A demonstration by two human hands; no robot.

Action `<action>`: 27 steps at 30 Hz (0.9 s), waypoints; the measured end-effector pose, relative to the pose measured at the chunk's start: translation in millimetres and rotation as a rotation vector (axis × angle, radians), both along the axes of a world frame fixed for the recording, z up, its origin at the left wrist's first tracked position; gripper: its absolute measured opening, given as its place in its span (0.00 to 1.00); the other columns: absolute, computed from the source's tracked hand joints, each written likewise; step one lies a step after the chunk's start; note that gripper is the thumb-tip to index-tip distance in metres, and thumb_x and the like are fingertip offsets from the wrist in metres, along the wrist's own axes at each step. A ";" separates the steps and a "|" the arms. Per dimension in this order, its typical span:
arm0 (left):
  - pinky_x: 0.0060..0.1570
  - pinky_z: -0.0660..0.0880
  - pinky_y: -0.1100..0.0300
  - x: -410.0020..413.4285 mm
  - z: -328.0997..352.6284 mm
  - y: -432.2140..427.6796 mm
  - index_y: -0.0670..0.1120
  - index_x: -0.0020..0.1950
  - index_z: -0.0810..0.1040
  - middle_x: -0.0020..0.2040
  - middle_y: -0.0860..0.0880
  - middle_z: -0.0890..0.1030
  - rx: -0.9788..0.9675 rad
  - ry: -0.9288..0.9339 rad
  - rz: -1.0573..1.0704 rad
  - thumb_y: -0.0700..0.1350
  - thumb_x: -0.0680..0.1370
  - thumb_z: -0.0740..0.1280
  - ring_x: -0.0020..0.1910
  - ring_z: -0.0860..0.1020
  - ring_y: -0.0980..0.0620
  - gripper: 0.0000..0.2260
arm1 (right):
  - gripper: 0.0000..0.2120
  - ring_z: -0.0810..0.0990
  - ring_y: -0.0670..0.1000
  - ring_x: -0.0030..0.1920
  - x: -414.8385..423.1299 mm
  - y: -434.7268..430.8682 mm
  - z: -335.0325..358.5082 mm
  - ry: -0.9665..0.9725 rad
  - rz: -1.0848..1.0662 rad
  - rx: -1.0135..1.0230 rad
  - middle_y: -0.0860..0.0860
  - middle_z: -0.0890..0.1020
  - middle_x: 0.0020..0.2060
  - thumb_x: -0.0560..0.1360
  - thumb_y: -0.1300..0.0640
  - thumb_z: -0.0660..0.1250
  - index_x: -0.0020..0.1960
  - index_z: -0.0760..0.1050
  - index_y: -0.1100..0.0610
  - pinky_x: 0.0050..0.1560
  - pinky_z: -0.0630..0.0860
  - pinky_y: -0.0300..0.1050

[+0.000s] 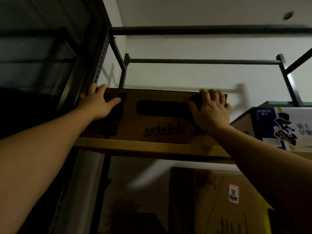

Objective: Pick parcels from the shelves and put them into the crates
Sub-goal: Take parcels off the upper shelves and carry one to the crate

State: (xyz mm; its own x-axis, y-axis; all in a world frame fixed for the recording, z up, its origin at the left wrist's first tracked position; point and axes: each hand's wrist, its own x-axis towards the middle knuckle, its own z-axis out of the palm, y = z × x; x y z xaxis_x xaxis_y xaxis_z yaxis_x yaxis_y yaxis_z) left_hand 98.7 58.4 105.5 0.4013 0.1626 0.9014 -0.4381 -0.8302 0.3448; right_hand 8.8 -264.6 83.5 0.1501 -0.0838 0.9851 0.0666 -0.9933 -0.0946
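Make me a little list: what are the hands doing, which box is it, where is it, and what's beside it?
left hand: grips the brown box at its top left corner
right hand: grips its top right edge
brown box: sits on the wooden shelf board
beside it: blue and white printed box, on the right
below: labelled cardboard box

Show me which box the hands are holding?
The plain brown box, top shelf: left hand and right hand grip its upper corners. The blue printed box and labelled box are untouched.
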 end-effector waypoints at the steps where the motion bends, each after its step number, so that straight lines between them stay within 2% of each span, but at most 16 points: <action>1: 0.68 0.59 0.37 4.9 3.2 -1.1 0.56 0.75 0.53 0.76 0.53 0.49 0.000 0.024 -0.010 0.66 0.74 0.59 0.73 0.51 0.35 0.33 | 0.31 0.46 0.54 0.77 4.0 -1.4 1.7 0.011 -0.004 -0.008 0.52 0.55 0.76 0.78 0.37 0.55 0.76 0.54 0.49 0.73 0.51 0.62; 5: 0.70 0.55 0.36 19.4 8.0 -9.4 0.57 0.76 0.51 0.77 0.55 0.46 -0.014 0.082 -0.046 0.66 0.75 0.58 0.74 0.47 0.36 0.33 | 0.31 0.48 0.55 0.77 17.7 -6.3 9.3 0.074 -0.027 -0.030 0.53 0.56 0.75 0.78 0.36 0.55 0.76 0.54 0.50 0.72 0.54 0.63; 11: 0.71 0.52 0.38 30.5 13.6 -13.3 0.55 0.77 0.50 0.77 0.51 0.47 0.057 0.146 -0.018 0.67 0.74 0.58 0.73 0.46 0.33 0.36 | 0.35 0.51 0.55 0.76 28.1 -11.2 17.3 0.196 -0.079 -0.024 0.52 0.58 0.75 0.76 0.33 0.57 0.76 0.53 0.49 0.70 0.60 0.66; 16: 0.71 0.48 0.35 30.6 4.2 -15.5 0.57 0.77 0.44 0.78 0.52 0.41 0.078 0.135 -0.006 0.67 0.74 0.58 0.75 0.41 0.36 0.38 | 0.39 0.41 0.55 0.78 25.5 -11.2 7.2 0.300 -0.120 -0.032 0.50 0.45 0.79 0.76 0.34 0.58 0.79 0.44 0.47 0.74 0.53 0.66; 20: 0.71 0.42 0.35 16.6 -14.7 -33.6 0.60 0.76 0.41 0.77 0.52 0.38 0.183 0.079 0.033 0.69 0.73 0.57 0.76 0.37 0.43 0.38 | 0.37 0.44 0.55 0.78 15.0 -16.1 -15.4 0.282 -0.135 -0.076 0.51 0.47 0.79 0.77 0.35 0.58 0.79 0.47 0.46 0.76 0.50 0.63; 27: 0.71 0.42 0.36 -40.6 -38.2 -132.1 0.60 0.76 0.42 0.77 0.52 0.37 0.332 0.055 -0.115 0.68 0.74 0.56 0.75 0.35 0.45 0.36 | 0.36 0.46 0.55 0.78 -26.7 -60.8 -41.9 0.296 -0.156 -0.050 0.51 0.49 0.79 0.77 0.34 0.56 0.79 0.49 0.47 0.75 0.49 0.61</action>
